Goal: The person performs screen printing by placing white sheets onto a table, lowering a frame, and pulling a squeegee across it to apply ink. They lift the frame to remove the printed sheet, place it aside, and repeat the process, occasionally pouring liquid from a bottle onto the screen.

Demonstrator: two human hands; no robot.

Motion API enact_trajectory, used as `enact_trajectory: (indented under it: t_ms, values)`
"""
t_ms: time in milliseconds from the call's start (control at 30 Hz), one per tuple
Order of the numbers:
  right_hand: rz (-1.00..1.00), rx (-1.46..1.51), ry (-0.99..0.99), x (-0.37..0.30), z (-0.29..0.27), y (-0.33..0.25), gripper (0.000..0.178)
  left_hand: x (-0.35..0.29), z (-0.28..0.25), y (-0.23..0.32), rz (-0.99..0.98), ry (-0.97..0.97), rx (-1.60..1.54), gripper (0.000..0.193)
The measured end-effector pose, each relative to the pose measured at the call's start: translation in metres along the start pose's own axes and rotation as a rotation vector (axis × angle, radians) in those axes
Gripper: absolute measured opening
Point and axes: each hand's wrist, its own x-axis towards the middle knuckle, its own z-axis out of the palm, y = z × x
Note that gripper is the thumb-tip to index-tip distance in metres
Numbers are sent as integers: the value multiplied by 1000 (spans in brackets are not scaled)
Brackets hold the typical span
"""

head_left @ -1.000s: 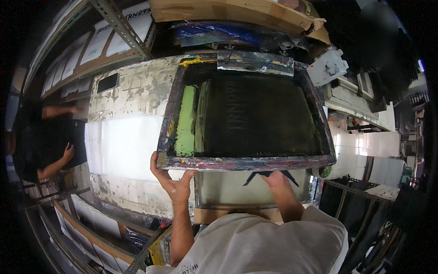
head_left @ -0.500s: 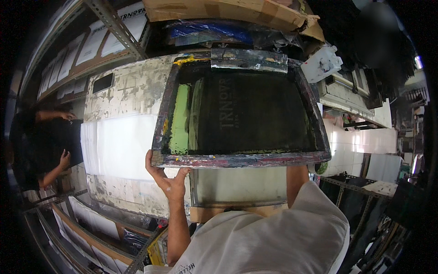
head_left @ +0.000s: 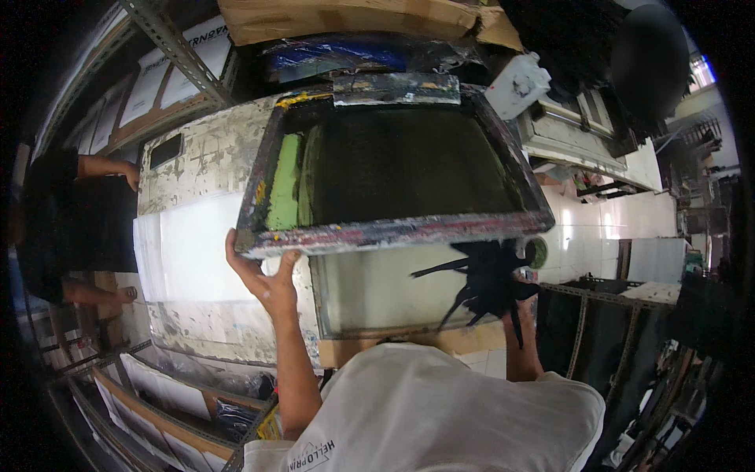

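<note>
A screen-printing frame point(head_left: 377, 236) is tilted with its near edge raised, and its far edge sits at a paint-stained clamp point(head_left: 397, 89). Dark mesh fills it, with green ink point(head_left: 285, 185) along the left side. My left hand point(head_left: 271, 287) grips the frame's near left corner, thumb at the near edge and fingers around the outer side. At the frame's near right, my right hand point(head_left: 525, 293) holds a bunch of black cloth strips point(head_left: 489, 275) that hang and splay out; the cloth hides part of its fingers. Beneath lies a pale rectangular panel point(head_left: 377, 291).
White sheeting point(head_left: 189, 236) covers part of the stained table point(head_left: 212, 141) at left, where another person point(head_left: 75, 220) in black stands. Metal racks point(head_left: 173, 47) rise far left and near left. A stained white container point(head_left: 517, 85) stands beyond the frame's right corner.
My right hand has come into sight with the black cloth strips. The left hand keeps its grip on the frame. The view has shifted, and the other person's arms have moved.
</note>
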Motion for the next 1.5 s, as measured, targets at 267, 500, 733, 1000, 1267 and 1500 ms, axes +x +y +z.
enact_trajectory:
  t_ms: [267, 500, 733, 1000, 1267, 1500]
  values:
    - [-480, -1111, 605, -54, -57, 25, 50, 21, 5, 18, 67, -8, 88, 97]
    - [-504, -1648, 703, -36, -99, 84, 42, 40, 17, 52, 80, 7, 30, 96]
    - [-542, -1741, 721, -47, -93, 88, 57, 50, 17, 52, 114, 46, 2, 96]
    - [-846, -1682, 509, -64, -124, 81, 28, 44, 17, 50, 49, 61, 73, 98]
    - [-381, -1984, 450, -85, -24, -23, 38, 46, 18, 39, 73, 112, 81, 99]
    - [-1433, -1814, 269, -7, 129, -81, 92, 47, 25, 22, 89, 152, -194, 114]
